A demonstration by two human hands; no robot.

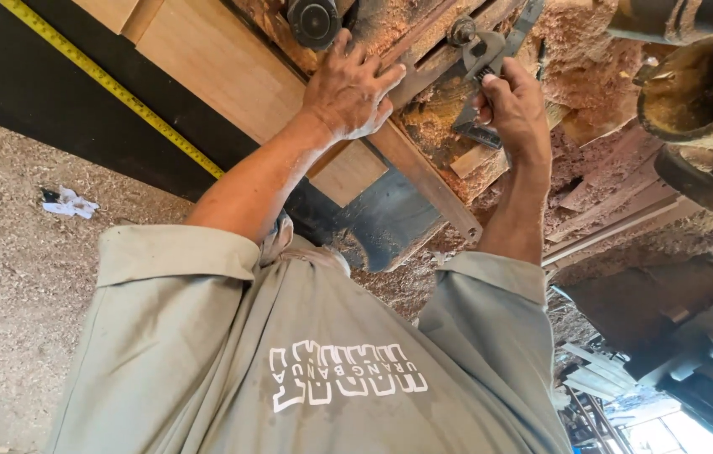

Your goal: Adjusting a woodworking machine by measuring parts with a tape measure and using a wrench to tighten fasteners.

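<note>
Grey-green shirt (289,353) fills the near view, both bare arms reaching away to a sawdust-caked worktop (591,76).

Yellow tape measure (113,88) runs well left of the fingers across a dark board. Left hand (349,88) lies flat on a wooden rail (428,181), fingers spread, tips just below a round black knob (313,20). Pale plank (222,67) sits left of that hand. Right hand (514,105) has fingers wrapped tight around an adjustable wrench (484,63), its head beyond the fingertips at a bolt (460,31). Rusty pipe (701,92) far right.
</note>
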